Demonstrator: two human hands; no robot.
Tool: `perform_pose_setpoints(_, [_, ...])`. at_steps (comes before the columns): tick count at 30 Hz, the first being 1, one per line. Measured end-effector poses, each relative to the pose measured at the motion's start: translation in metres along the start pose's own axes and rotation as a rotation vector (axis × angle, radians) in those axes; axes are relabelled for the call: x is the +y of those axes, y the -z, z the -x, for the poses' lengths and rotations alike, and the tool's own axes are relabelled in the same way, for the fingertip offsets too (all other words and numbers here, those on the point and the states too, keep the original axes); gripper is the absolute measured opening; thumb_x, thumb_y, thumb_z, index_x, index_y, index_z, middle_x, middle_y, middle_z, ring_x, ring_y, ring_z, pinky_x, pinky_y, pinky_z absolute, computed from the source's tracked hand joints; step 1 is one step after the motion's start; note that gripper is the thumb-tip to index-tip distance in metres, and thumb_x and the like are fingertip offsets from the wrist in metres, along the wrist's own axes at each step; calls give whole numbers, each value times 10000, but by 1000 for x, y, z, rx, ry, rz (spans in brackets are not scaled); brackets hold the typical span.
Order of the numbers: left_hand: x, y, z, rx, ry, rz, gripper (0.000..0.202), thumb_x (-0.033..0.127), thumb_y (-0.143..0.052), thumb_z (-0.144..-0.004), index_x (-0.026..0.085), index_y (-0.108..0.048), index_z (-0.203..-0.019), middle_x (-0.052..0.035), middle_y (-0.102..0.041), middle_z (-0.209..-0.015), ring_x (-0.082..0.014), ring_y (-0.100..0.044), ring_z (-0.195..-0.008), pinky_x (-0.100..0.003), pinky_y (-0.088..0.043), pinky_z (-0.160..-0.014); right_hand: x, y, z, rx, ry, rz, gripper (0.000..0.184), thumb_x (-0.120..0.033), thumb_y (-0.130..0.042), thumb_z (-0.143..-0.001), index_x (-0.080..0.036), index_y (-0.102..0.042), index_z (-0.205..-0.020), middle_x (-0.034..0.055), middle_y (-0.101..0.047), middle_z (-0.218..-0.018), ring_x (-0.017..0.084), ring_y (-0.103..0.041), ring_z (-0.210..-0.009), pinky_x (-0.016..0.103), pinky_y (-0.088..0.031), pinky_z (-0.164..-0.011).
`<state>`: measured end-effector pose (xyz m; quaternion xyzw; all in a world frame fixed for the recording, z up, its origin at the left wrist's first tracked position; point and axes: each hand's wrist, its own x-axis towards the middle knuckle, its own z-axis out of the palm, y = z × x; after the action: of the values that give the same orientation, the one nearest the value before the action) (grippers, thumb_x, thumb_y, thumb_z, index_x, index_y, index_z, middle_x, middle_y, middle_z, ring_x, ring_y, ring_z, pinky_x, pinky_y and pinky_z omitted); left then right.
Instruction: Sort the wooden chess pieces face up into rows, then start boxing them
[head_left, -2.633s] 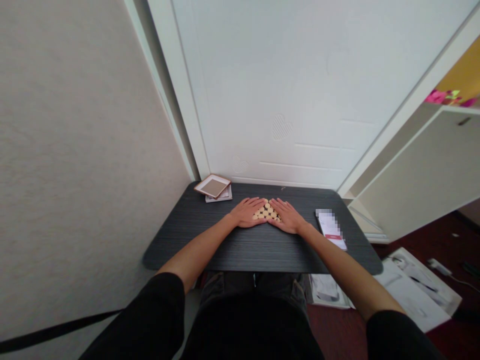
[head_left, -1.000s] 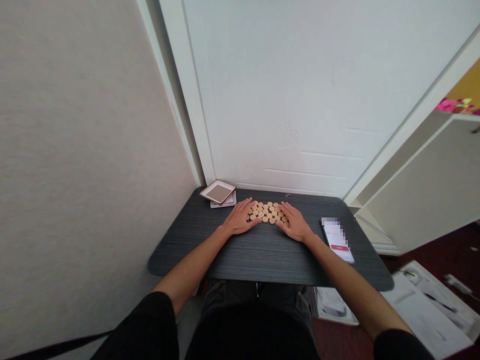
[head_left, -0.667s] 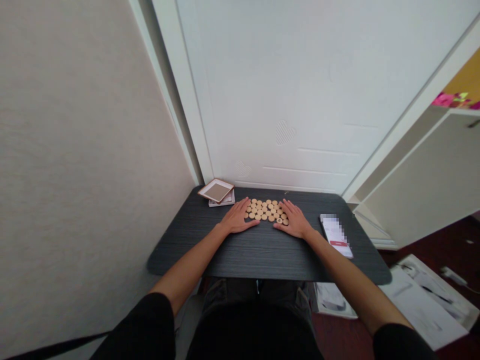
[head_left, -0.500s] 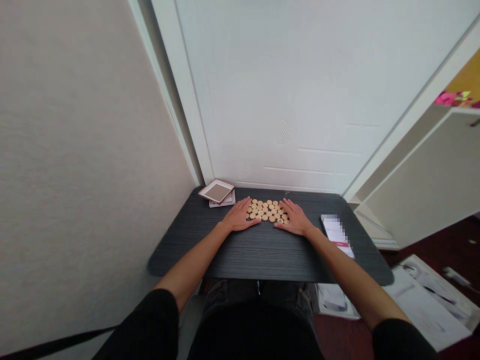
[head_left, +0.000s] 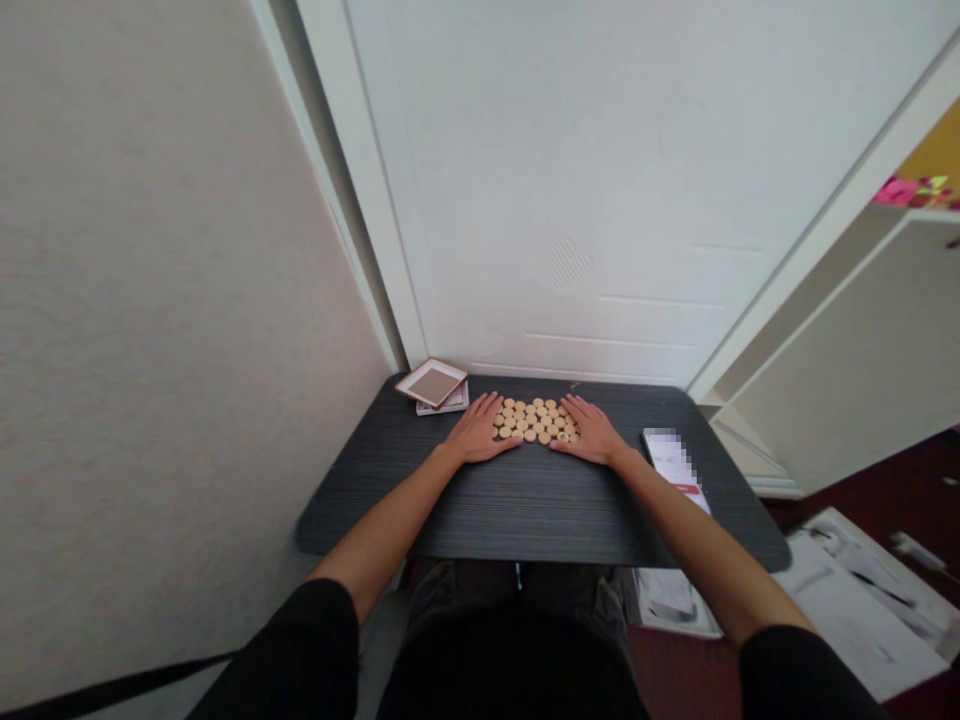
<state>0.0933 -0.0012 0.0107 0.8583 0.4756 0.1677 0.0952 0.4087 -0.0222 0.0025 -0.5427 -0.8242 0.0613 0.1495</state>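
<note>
Several round tan wooden discs (head_left: 535, 420) lie flat in a tight cluster on a dark wood-grain table (head_left: 525, 500). My left hand (head_left: 478, 436) lies flat with fingers stretched out against the cluster's left side. My right hand (head_left: 592, 432) lies flat the same way against the right side. Both palms rest on the table and the fingertips touch the outer discs. Neither hand holds anything.
A shallow brown-rimmed box lid (head_left: 432, 382) rests on a white piece (head_left: 448, 402) at the table's back left. A phone (head_left: 674, 465) lies at the right. A white door (head_left: 585, 180) stands behind the table, a wall on the left, and papers (head_left: 847, 600) on the floor.
The hands went from meeting in a point over a heaped pile to lying apart at either side. The discs are now spread out flat; over the last second the hands barely shifted.
</note>
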Motion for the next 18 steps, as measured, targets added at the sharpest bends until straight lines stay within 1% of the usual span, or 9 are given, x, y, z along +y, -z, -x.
perform_pose_setpoints(7, [-1,-2,1,32,-7,25,1035,838,-487,-775,161,-328,-1542,-131,-312,-1619,-337,-228,-1512,-465,-215,-1232,-1,-2,5,53,9,-15,1051,-841,-542,-769,-202,-307,-1569,137,-327,-1608,347,-300,-1481,534,-234,-1207])
perform_pose_setpoints(12, [-9,5,8,26,-28,37,1022,828,-508,-772,160,-356,-1531,-130,-329,-1612,-339,-240,-1508,-467,-232,-1228,-2,-1,10,92,9,-29,1058,-824,-566,-768,-182,-309,-1568,152,-323,-1607,348,-327,-1467,519,-271,-1198])
perform_pose_setpoints(15, [-17,10,13,21,-15,33,1029,829,-515,-768,156,-355,-1530,-140,-328,-1611,-339,-249,-1506,-469,-245,-1224,-3,0,12,109,2,-40,1055,-811,-583,-767,-169,-321,-1562,162,-319,-1606,352,-340,-1458,513,-290,-1192])
perform_pose_setpoints(18, [-19,13,15,24,-7,29,1037,827,-524,-764,149,-353,-1529,-146,-326,-1611,-339,-254,-1503,-471,-249,-1223,-4,1,16,125,-12,-51,1027,-781,-589,-788,-162,-318,-1561,167,-311,-1608,352,-332,-1461,514,-291,-1193])
